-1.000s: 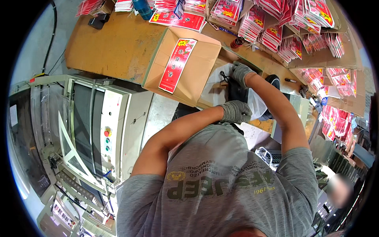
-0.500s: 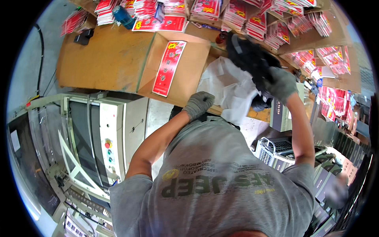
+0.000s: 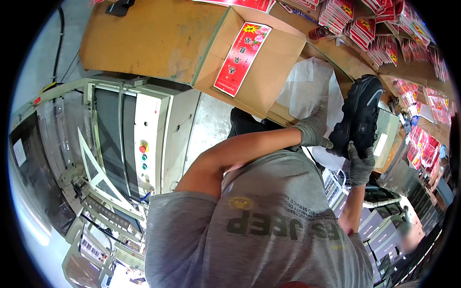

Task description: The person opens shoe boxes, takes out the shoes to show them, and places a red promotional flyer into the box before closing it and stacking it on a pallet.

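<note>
A black sports shoe (image 3: 359,113) is held upright in front of me, over a sheet of white wrapping paper (image 3: 307,91). My right hand (image 3: 360,165), in a grey knit glove, grips the shoe from below at its heel end. My left hand (image 3: 314,128), also gloved, rests against the shoe's left side, over the white paper. An open cardboard box (image 3: 261,72) with a red printed label lies on the brown table just left of the paper.
A grey machine (image 3: 139,139) with coloured buttons and a belt stands at the left, below the table. Stacks of red packets (image 3: 379,29) cover the table's far side and the right. Stacked plastic crates (image 3: 379,225) sit at the lower right.
The shoe has come down from high above the paper to chest height. My right hand now holds it from beneath and my left hand has moved right to touch it.
</note>
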Demonstrator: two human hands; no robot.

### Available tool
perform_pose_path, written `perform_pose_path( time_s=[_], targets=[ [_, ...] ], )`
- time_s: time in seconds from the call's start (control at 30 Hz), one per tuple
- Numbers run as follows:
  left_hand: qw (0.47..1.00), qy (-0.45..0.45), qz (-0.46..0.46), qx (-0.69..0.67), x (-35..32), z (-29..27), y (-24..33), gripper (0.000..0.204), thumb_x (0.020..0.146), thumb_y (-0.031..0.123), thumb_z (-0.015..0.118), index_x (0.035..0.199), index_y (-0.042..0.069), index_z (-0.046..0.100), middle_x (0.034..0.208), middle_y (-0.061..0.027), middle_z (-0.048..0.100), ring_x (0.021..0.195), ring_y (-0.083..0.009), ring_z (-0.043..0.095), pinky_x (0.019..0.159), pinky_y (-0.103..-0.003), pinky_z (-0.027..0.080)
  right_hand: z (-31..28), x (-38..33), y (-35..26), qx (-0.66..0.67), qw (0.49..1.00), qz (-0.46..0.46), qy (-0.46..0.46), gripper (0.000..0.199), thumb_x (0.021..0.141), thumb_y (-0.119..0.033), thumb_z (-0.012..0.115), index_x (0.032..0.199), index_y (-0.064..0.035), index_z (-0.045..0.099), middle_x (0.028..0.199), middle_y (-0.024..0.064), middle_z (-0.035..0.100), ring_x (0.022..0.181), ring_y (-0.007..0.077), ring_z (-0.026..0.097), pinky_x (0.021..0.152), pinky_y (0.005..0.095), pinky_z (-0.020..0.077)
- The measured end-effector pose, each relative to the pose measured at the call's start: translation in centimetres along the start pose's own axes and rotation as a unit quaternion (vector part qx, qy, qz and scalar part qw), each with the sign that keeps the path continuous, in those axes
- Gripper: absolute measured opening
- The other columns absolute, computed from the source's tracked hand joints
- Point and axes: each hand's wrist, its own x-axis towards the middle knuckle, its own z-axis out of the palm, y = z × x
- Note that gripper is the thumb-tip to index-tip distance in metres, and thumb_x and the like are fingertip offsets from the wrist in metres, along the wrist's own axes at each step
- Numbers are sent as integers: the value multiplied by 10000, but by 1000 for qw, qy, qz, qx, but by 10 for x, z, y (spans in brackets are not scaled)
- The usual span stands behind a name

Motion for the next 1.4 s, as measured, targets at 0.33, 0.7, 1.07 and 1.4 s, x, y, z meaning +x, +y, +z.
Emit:
perform_pose_path(
  time_s=[0.33,0.7,1.07,1.4],
  targets=[
    [895,416,-50,-155,-33,-28,-68,366,937,129,642,1284,13,630,906,-153,677,814,-243,679,779,-362,543,-7,-3,-36,-87,991,37,95,372,952,-207,744,1240,21,687,1079,109,743,951,115,638,861,296,534],
    [617,186,55,-763,-18,-114,-28,656,906,222,780,1443,56,443,1300,-106,609,1164,-265,632,1037,-408,531,84,6,-107,-241,915,-315,-73,314,865,-93,760,1145,34,695,1305,243,611,1149,402,636,976,430,535],
    [748,140,76,-644,-8,-112,-6,692,901,255,767,1483,75,439,1385,-59,567,1268,-224,560,1126,-393,424,81,-10,-78,400,898,67,172,238,870,-37,795,888,-98,565,770,-2,608,700,61,603,623,217,536],
    [764,38,50,-643,6,-70,50,764,914,407,740,1508,64,402,1436,-57,551,1319,-233,538,1142,-408,413,-10,-56,-18,-23,972,-91,215,1034,711,-301,919,1506,41,351,1463,235,460,1359,337,469,1140,413,369]
  ],
)
